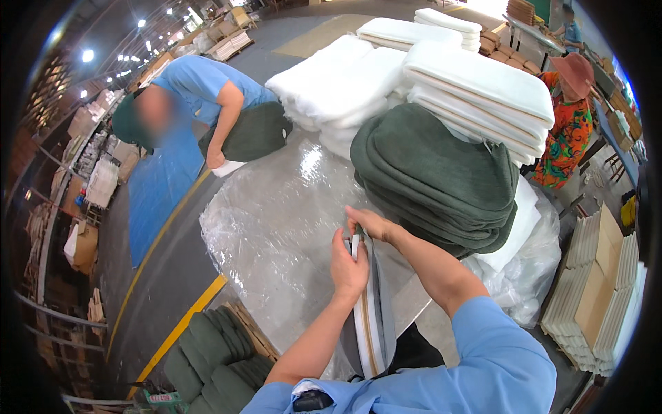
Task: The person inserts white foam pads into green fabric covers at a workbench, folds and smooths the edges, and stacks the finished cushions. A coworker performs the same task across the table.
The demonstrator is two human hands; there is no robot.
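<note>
- A grey cushion cover (376, 314) with white foam inside is stood on edge on the table (276, 228), just in front of the person, its open seam turned upward.
- The top end of the cover is pinched by the left hand (348, 265), whose fingers are closed around the edge.
- The same end is gripped from the far side by the right hand (369, 222), its fingers curled shut on the fabric, so both hands meet there.
- The table is covered with a sheet of clear plastic (262, 207), crinkled and shiny.
- A stack of dark green cushions (434, 179) is piled just beyond the right hand, close against the forearm.
- Stacks of white foam pads (476, 83) are seen behind the green stack and to its left.
- More green cushions (214, 359) lie on a pallet at the lower left, beside a yellow floor line.
- A co-worker in a blue shirt (203, 83) is bent over a green cushion at the table's far corner.
- Another person in an orange patterned top (569, 131) is seen at the right.
</note>
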